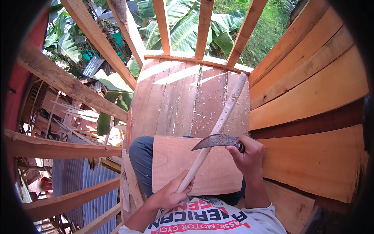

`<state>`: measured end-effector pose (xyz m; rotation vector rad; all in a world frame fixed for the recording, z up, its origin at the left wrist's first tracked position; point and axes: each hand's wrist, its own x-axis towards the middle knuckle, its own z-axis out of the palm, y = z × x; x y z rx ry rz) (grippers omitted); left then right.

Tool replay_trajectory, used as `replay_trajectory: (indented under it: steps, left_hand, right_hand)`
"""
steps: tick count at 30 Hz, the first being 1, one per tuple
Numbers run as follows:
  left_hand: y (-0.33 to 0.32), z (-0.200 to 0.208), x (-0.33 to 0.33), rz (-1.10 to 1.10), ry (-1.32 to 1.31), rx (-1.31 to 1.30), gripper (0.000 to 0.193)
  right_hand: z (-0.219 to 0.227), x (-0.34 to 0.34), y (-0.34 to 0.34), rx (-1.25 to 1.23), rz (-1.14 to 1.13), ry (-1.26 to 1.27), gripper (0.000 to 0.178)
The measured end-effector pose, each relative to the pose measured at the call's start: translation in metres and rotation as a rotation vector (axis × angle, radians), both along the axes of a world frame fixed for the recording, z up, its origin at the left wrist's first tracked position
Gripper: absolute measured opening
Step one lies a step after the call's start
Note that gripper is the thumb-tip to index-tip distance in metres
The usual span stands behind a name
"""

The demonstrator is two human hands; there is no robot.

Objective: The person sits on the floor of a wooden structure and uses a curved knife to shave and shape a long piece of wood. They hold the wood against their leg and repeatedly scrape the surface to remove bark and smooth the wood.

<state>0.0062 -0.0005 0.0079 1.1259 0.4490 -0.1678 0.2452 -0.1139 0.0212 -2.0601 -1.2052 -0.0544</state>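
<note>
Pale wooden stick (223, 119) slants across the centre of the view, its lower end near 6 o'clock and its far tip toward 1 o'clock, above the plank floor. At the left, 8 o'clock, corrugated metal sheets (99, 187) show beyond spaced wooden rails (62, 148). Next comes the left hand (174, 194), between 6 and 7 o'clock, its fingers wrapped closely around the stick's lower end. Banana leaves (175, 25) stand outside at 12 o'clock, and nearer, the plank floor (152, 101) carries scattered pale shavings. A flat wooden board (224, 173) lies across the lap at 5 o'clock, over blue trousers (141, 160). Just beyond its middle, a curved-blade knife (214, 141) crosses above the stick, tip pointing to 9 o'clock; whether its edge touches the wood cannot be told. At 4 o'clock the right hand (250, 154) is closed around the dark handle, thumb near the blade's base. Broad wall planks (311, 89) fill 2 to 4 o'clock.
</note>
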Motion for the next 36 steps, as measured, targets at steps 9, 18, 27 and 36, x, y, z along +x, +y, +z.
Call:
replay_trajectory:
  steps: [9, 18, 27, 36]
  left_hand:
    - [0.001, 0.005, 0.0, 0.026, 0.072, -0.091, 0.043]
    - [-0.004, -0.003, 0.0, -0.015, -0.022, 0.012, 0.046]
    - [0.0, -0.003, -0.004, 0.03, 0.047, 0.156, 0.046]
    - [0.0, -0.008, -0.012, 0.064, 0.039, 0.132, 0.047]
  right_hand:
    - [-0.023, -0.015, 0.005, 0.025, 0.069, 0.214, 0.039]
    - [-0.024, -0.008, 0.004, 0.153, 0.283, 0.054, 0.042]
    - [-0.024, -0.029, 0.009, 0.122, 0.273, -0.021, 0.046]
    - [-0.028, -0.024, 0.013, 0.092, 0.217, 0.107, 0.038]
